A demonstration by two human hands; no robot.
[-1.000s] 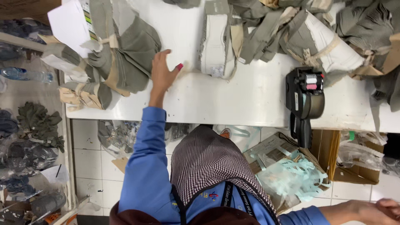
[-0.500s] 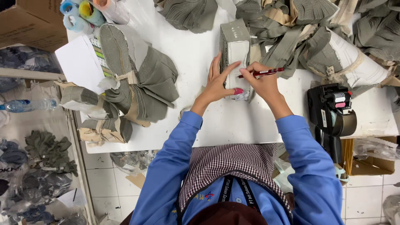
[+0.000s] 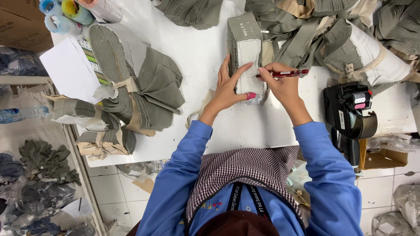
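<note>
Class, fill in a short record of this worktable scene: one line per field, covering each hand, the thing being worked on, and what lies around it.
Left hand: flat against the side of a grey bundle, steadying it
Right hand: holds a red pen, tip at the bundle's white label
Surface: white table
Right of hands: black label gun
Left of hands: grey fabric stacks, white paper
Top left: tape rolls
Clothing: blue sleeves
</note>
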